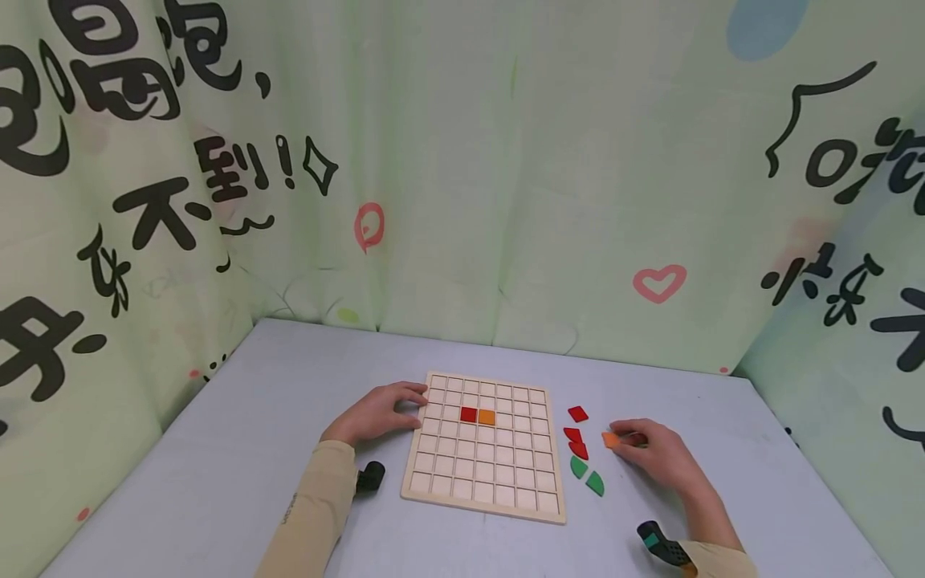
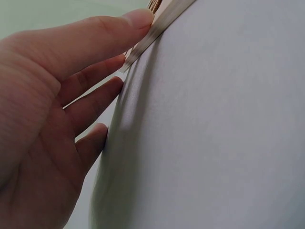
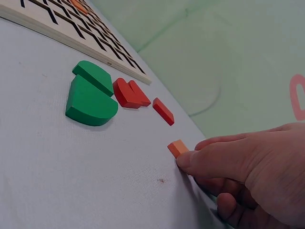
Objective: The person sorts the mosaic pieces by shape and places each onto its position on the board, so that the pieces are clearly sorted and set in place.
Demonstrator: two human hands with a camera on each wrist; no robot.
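Orange flat block [image 3: 178, 147] is being pinched between thumb and fingers of the right hand [image 1: 654, 451], just right of the loose pieces; whether the table is being touched by it cannot be told. Pale wooden grid board [image 1: 482, 509] is being touched at its left edge by the left hand [image 1: 377, 413], fingers extended, nothing being grasped. Two adjoining cells in the board's far half are being occupied by a red square tile [image 1: 468, 414] and, to its right, an orange square tile [image 1: 486, 417]. Strip between board and right hand is being taken up by a red square-cornered piece [image 1: 577, 414] at the far end, two red curved pieces [image 1: 578, 451] close together mid-strip, two green rounded pieces [image 1: 579, 467] side by side nearest. White table [image 1: 730, 449] is being backed by a pale green curtain [image 1: 564, 160].
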